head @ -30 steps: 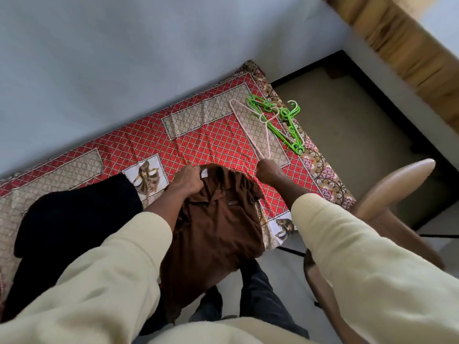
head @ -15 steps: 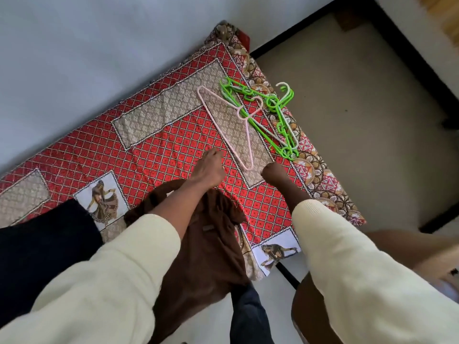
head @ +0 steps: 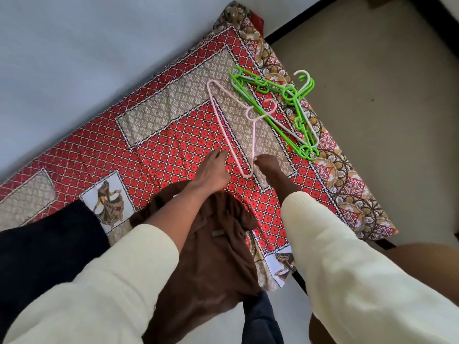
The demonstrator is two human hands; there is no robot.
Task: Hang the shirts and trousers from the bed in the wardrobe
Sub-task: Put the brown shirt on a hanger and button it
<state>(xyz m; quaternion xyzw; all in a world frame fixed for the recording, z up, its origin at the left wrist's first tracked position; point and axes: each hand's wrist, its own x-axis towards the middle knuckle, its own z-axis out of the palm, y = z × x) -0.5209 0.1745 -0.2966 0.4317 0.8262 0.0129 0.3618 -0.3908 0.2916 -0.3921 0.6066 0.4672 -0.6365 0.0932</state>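
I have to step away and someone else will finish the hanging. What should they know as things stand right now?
Left hand: fingers straight, reaching over the bedspread beside the pink hanger, holding nothing.
Right hand: at the pink hanger's near corner, fingers seemingly on its bar.
Brown shirt lies at the bed's near edge; a dark garment lies to its left. Green hangers are piled by the far right edge.
Done: nothing is on a hanger.
Left: hanger every garment, carry them to the wardrobe, which is out of view.
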